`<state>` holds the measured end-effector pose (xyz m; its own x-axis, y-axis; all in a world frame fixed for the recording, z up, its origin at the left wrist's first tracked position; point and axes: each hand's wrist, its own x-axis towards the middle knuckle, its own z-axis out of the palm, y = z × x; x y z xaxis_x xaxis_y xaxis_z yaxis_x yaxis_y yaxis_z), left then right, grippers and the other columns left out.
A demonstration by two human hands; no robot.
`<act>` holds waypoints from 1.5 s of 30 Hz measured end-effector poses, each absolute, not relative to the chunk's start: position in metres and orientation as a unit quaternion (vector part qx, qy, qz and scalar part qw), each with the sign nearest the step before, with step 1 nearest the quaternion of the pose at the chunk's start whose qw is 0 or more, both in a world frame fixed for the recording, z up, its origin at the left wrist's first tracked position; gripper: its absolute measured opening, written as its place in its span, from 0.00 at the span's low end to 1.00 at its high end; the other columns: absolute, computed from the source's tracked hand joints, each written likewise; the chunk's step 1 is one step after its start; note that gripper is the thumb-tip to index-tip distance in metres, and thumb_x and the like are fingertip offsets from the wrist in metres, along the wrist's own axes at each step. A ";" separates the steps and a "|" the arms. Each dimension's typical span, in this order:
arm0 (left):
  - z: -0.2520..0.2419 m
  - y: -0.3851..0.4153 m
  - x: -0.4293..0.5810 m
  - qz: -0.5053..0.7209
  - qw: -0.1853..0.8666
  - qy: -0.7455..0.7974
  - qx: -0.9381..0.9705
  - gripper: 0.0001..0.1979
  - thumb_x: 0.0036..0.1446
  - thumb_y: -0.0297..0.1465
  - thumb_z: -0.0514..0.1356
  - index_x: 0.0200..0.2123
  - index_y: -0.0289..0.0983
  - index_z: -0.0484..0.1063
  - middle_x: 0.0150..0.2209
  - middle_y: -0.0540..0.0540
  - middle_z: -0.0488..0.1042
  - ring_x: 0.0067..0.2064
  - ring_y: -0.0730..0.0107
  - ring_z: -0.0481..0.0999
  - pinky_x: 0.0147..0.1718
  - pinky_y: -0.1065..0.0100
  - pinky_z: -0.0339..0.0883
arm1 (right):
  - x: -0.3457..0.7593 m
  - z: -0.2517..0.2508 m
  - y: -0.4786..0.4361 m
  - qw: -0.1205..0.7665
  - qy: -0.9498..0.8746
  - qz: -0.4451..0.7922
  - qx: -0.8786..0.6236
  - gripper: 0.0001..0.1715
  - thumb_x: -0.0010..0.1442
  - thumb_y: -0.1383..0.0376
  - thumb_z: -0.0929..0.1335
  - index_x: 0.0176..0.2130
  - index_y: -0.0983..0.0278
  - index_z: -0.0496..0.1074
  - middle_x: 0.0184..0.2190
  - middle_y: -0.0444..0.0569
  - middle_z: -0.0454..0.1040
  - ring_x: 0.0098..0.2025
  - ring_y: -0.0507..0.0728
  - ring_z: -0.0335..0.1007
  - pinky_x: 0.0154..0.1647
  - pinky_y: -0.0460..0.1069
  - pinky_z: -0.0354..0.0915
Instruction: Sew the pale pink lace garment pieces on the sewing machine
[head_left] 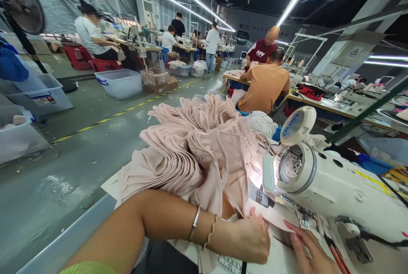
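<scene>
A pale pink fabric piece (270,215) lies stretched below the head of a white sewing machine (338,180). My left hand (247,238) has its fingers curled round the near left part of this piece, with a bangle and a thin bracelet on the wrist. At the piece's right edge, my right hand (309,246) pinches it between thumb and fingers. A big heap of layered pink fabric (191,146) rises just beyond my left forearm and partly hides what lies beneath it. The machine's lamp lights the cloth near the needle area, where the needle itself cannot be made out.
A slim red-handled tool (336,255) lies right of my right hand. Printed ruler marks (228,264) show on the table's near edge. Beyond the heap, a person in an orange shirt (266,84) sits at another table. Plastic bins (119,82) stand on the floor left.
</scene>
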<state>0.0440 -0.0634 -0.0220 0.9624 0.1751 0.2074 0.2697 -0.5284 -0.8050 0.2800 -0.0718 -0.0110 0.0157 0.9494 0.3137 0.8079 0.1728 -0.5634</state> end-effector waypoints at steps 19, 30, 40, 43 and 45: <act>-0.013 -0.047 0.016 -0.102 0.232 -0.233 -0.939 0.19 0.65 0.20 0.52 0.56 0.20 0.70 0.55 0.26 0.74 0.55 0.49 0.77 0.52 0.54 0.69 | 0.204 0.001 -0.072 0.064 -0.768 -0.123 -0.625 0.07 0.58 0.74 0.64 0.37 0.64 0.67 0.34 0.53 0.71 0.35 0.60 0.67 0.37 0.52 0.63; -0.006 -0.032 0.008 -0.139 0.114 -0.258 -0.949 0.16 0.64 0.16 0.50 0.50 0.23 0.72 0.52 0.30 0.76 0.55 0.56 0.77 0.54 0.60 0.71 | 0.195 -0.001 -0.044 0.129 -0.745 0.000 -0.654 0.07 0.63 0.68 0.62 0.32 0.60 0.64 0.25 0.47 0.70 0.28 0.57 0.66 0.31 0.50 0.58; -0.020 -0.044 0.012 -0.213 0.027 -0.238 -0.947 0.19 0.64 0.16 0.49 0.55 0.25 0.69 0.55 0.34 0.75 0.62 0.55 0.71 0.60 0.58 0.67 | 0.198 0.005 -0.044 0.282 -0.661 0.186 -0.669 0.08 0.59 0.61 0.62 0.28 0.59 0.65 0.23 0.43 0.72 0.25 0.54 0.66 0.30 0.48 0.61; -0.022 -0.047 0.013 -0.183 0.091 -0.243 -0.948 0.20 0.64 0.16 0.49 0.58 0.22 0.68 0.56 0.31 0.74 0.62 0.52 0.71 0.61 0.56 0.64 | 0.197 0.005 -0.043 0.278 -0.664 0.183 -0.669 0.09 0.59 0.61 0.62 0.28 0.59 0.65 0.23 0.43 0.71 0.25 0.54 0.66 0.30 0.48 0.61; -0.022 -0.045 0.013 -0.186 0.105 -0.247 -0.945 0.21 0.64 0.16 0.49 0.58 0.21 0.67 0.56 0.32 0.74 0.61 0.52 0.72 0.61 0.56 0.64 | 0.197 0.004 -0.043 0.276 -0.668 0.181 -0.667 0.09 0.59 0.61 0.62 0.28 0.59 0.65 0.23 0.43 0.72 0.25 0.54 0.66 0.30 0.48 0.61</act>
<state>0.0128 -0.0452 -0.0217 0.8093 0.4270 0.4034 0.5052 -0.8563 -0.1073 0.1968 -0.0428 0.0043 0.0428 0.9908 0.1283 0.7911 0.0448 -0.6101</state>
